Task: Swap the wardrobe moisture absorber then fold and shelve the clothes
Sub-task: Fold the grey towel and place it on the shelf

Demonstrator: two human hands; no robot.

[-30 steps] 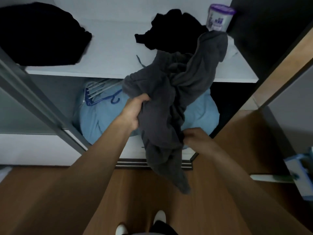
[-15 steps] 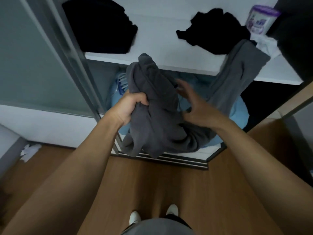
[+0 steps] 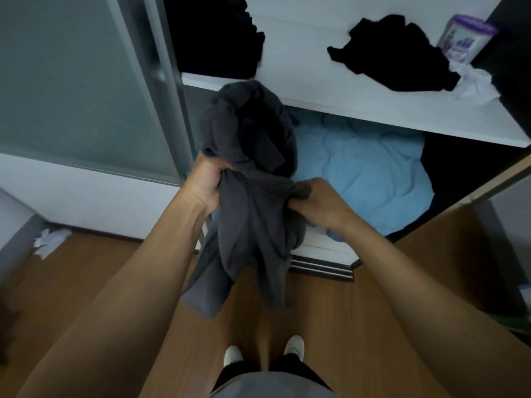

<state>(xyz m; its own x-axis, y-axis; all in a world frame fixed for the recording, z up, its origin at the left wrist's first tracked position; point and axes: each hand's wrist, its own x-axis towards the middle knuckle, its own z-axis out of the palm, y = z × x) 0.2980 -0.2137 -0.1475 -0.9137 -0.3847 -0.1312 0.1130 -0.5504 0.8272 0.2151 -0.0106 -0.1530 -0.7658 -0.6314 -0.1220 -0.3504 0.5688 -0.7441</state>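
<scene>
Your left hand [image 3: 208,186] and right hand [image 3: 316,202] both grip the bunched grey garment [image 3: 253,219], held just before the shelf's [image 3: 301,81] front edge. Its tail hangs toward the floor [image 3: 330,317]; tangled like this, a corner may slip and drag. The moisture absorber [image 3: 462,38] stands at the shelf's back right corner; a wide swing could topple it.
</scene>
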